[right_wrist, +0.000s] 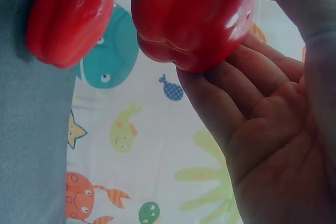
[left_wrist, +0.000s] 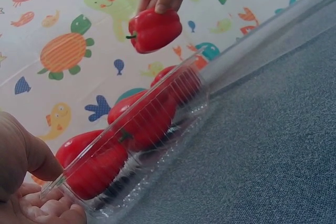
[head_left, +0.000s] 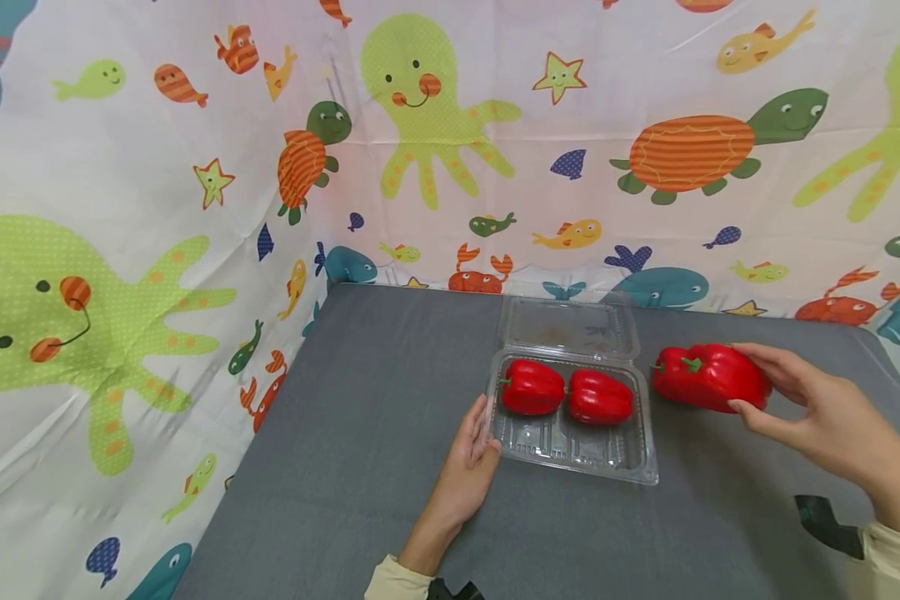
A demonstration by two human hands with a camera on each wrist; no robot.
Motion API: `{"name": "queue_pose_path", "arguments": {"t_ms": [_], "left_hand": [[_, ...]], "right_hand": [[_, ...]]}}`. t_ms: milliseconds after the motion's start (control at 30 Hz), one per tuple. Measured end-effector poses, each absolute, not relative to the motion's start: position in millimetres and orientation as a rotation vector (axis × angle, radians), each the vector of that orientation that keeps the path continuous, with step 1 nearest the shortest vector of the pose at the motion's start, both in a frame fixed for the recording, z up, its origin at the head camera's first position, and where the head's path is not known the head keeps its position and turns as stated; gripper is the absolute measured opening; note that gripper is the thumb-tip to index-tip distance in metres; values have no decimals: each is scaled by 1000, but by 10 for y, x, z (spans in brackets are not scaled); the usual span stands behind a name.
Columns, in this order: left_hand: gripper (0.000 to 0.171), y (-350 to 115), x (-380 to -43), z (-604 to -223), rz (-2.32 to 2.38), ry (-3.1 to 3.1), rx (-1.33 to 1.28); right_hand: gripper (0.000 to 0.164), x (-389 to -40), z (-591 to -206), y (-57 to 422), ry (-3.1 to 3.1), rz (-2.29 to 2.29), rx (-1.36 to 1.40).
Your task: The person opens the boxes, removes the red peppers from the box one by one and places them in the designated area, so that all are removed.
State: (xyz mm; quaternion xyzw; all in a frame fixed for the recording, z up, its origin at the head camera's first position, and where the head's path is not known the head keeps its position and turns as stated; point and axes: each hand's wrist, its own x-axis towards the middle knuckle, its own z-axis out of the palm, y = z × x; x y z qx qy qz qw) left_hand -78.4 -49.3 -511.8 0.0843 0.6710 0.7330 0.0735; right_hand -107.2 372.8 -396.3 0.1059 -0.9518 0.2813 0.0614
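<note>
A clear plastic clamshell container [head_left: 637, 471] lies open on the table, its lid folded back. Inside, a red bell pepper [head_left: 534, 388] and a second one [head_left: 602, 397] lie side by side in the back part. My left hand [head_left: 461, 471] pinches the container's left rim, thumb above and fingers below. My right hand [head_left: 832, 408] grips another red bell pepper [head_left: 731, 379], held above the table right of the container. Behind it, partly hidden in the head view, one more red bell pepper [right_wrist: 71, 19] rests on the table.
The container's transparent lid [head_left: 566, 327] reaches back toward the wall. A grey cloth [head_left: 330, 467] covers the table. White curtains printed with sea animals [head_left: 465, 108] stand behind and at the left.
</note>
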Motion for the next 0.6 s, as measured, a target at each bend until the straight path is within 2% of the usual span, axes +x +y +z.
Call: {"name": "queue_pose_path", "arguments": {"t_ms": [600], "left_hand": [[69, -484, -787, -5106, 2200, 2002, 254]], "right_hand": [[90, -1100, -4145, 4070, -2883, 841, 232]]}}
